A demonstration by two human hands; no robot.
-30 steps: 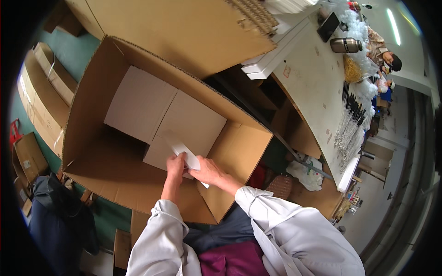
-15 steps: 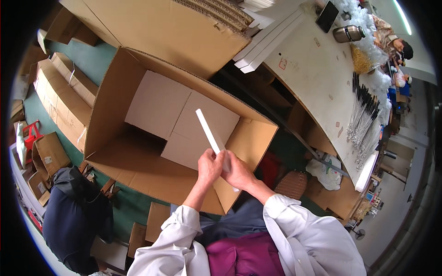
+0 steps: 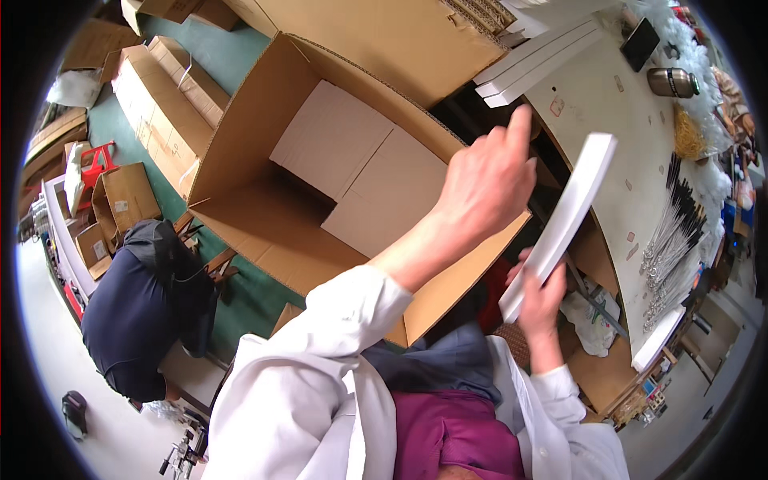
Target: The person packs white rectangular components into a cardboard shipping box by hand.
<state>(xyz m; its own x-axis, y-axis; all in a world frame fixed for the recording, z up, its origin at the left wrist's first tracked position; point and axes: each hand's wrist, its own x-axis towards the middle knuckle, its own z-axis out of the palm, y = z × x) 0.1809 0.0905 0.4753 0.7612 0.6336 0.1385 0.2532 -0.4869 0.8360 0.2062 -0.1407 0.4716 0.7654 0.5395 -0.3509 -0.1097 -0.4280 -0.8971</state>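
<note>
Right hand clamped on low end of flat white box, held tilted beside big carton | left hand raised, loose, empty | risk: one-end hold lets box tip

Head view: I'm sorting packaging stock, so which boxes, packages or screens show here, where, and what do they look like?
Big open brown cardboard carton: centre, flaps up, pale sheets on its floor.
Flat white slim box: upright in the right hand.
Stacked long white boxes: table edge, top.
Smaller brown cardboard cartons: green floor, upper left.
Dark flat screen device: tabletop, upper right.
Left hand: raised, empty.
</note>
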